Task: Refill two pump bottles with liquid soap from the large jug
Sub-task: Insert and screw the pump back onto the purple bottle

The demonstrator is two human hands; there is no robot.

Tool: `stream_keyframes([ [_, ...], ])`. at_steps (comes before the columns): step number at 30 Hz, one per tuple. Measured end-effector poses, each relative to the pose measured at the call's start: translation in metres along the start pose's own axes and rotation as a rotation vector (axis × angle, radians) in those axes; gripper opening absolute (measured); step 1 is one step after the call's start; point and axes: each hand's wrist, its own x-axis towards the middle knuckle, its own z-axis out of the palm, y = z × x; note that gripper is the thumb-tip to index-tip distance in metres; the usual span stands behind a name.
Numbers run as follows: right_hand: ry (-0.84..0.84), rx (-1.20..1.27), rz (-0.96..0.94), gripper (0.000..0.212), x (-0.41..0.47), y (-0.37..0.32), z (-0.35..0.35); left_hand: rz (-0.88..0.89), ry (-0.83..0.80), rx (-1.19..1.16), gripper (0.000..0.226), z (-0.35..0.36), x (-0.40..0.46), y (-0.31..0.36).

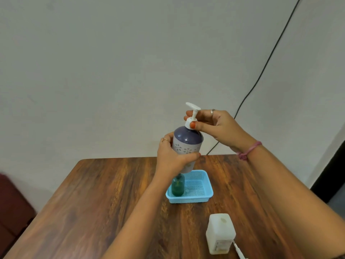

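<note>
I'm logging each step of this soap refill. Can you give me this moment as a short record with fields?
held bottle: purple pump bottle, lifted above the table
left hand: grips the bottle's body
right hand: pinches the white pump collar
basket: blue, on the table, holds a green bottle
jug: white, upright, near table edge
pump on held bottle: still fitted
</note>
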Motion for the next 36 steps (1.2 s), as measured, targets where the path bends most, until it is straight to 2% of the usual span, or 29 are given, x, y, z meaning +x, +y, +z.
stream_keyframes([
  [5,0.099,-0.063,-0.016,0.024,-0.002,0.005,0.008,-0.004,0.012,0.008,0.075,0.002,-0.003,-0.004],
  [11,0.170,-0.015,0.024,0.029,-0.003,0.002,0.007,-0.008,0.011,-0.008,0.074,0.004,-0.005,0.001],
  [16,0.342,-0.084,0.017,0.034,-0.007,0.007,0.017,-0.010,0.020,0.004,0.074,0.007,-0.008,0.001],
  [18,0.318,-0.155,0.022,0.042,-0.009,0.010,0.017,-0.015,0.014,-0.004,0.074,0.006,-0.009,0.000],
  [20,0.199,-0.196,0.041,0.046,-0.009,0.010,0.012,-0.024,0.000,-0.016,0.073,0.005,-0.009,-0.001],
  [24,-0.033,0.055,0.060,0.046,-0.010,0.009,0.002,-0.023,-0.018,-0.021,0.074,0.006,-0.010,0.001],
  [26,-0.014,0.161,0.053,0.037,-0.010,0.016,0.007,-0.028,-0.014,-0.026,0.073,0.008,-0.010,0.001],
  [29,0.209,0.191,0.085,0.034,-0.009,0.020,0.024,-0.031,0.005,-0.013,0.072,0.009,-0.009,-0.002],
  [31,0.285,0.168,0.136,0.038,-0.008,0.022,0.032,-0.039,0.009,-0.011,0.072,0.008,-0.009,-0.003],
  [34,0.147,0.072,0.186,0.056,-0.008,0.025,0.027,-0.035,0.006,-0.022,0.073,0.006,-0.009,-0.005],
  [36,0.069,0.204,0.163,0.063,-0.011,0.024,0.020,-0.023,0.004,-0.019,0.074,0.005,-0.009,-0.005],
])
